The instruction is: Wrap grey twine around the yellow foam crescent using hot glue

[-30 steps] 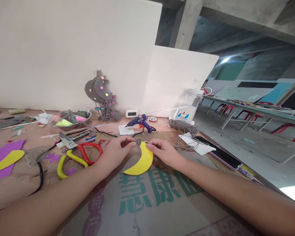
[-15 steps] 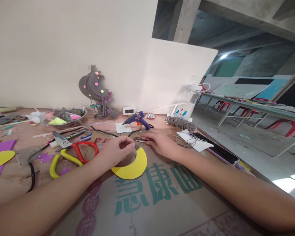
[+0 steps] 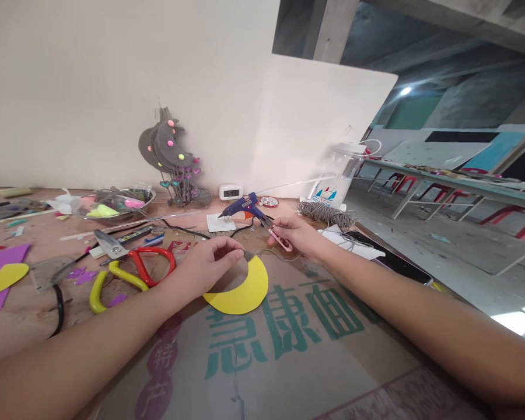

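Observation:
My left hand (image 3: pixel 214 261) is closed in a pinch at the upper tip of a yellow crescent (image 3: pixel 242 298), which looks like foam sheet or card. A bit of grey shows by the fingertips, and a thin grey string (image 3: pixel 269 252) trails right from there. My right hand (image 3: pixel 295 233) grips a small pair of pink-handled thread snips (image 3: pixel 283 240), blades pointing up and left, close to the handle of a blue glue gun (image 3: pixel 242 206). Under the crescent lies a printed cardboard sheet (image 3: pixel 284 361).
Large scissors (image 3: pixel 142 268) with red and yellow handles lie left of my left hand. A metal bowl (image 3: pixel 151 201) of craft bits, a white clock (image 3: pixel 230 192) and hanging grey moon ornaments (image 3: pixel 168 146) are behind. Grey yarn (image 3: pixel 326 214), a phone (image 3: pixel 402 265) and a plastic jug (image 3: pixel 332 175) stand right.
My right hand has moved right and up with the snips, away from the crescent's tip. My left hand keeps its pinch; the crescent has shifted slightly right.

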Available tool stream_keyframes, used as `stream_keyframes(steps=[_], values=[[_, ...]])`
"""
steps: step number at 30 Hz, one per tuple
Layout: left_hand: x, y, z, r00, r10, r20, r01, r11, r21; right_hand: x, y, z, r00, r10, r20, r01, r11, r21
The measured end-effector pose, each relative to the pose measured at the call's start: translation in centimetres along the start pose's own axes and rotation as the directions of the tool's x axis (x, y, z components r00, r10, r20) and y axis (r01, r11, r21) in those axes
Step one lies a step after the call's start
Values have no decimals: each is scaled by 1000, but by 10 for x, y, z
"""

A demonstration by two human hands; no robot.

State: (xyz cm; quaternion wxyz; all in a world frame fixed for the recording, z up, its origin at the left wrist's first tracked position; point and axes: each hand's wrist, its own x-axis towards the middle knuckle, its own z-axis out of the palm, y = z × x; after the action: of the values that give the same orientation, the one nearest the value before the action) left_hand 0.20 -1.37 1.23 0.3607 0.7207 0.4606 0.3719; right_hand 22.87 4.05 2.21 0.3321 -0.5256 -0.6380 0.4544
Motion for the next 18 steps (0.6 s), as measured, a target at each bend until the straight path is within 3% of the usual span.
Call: stream_keyframes(steps=[2, 5, 8, 13, 18], values=[[0, -1, 0, 1000, -5, 14, 5, 1000, -13, 3, 2, -2, 998, -51, -49, 52, 999, 17], [0, 0, 0, 1000, -2, 17, 3, 1000, -11, 3, -1, -5, 965, -235, -114, 224, 970, -98], [-1, 2, 0, 1000, 5, 15, -5, 1000, 6, -6, -17, -3, 934, -348, -75, 332, 928, -170], [-2, 4, 0, 999, 13, -29, -13, 1000, -6, -35, -42, 18, 926, -374, -47, 345, 891, -294], [-2, 9, -1, 993, 32, -116, -31, 999, 14, -49, -27, 36, 925, -379, -1, 355, 868, -348]])
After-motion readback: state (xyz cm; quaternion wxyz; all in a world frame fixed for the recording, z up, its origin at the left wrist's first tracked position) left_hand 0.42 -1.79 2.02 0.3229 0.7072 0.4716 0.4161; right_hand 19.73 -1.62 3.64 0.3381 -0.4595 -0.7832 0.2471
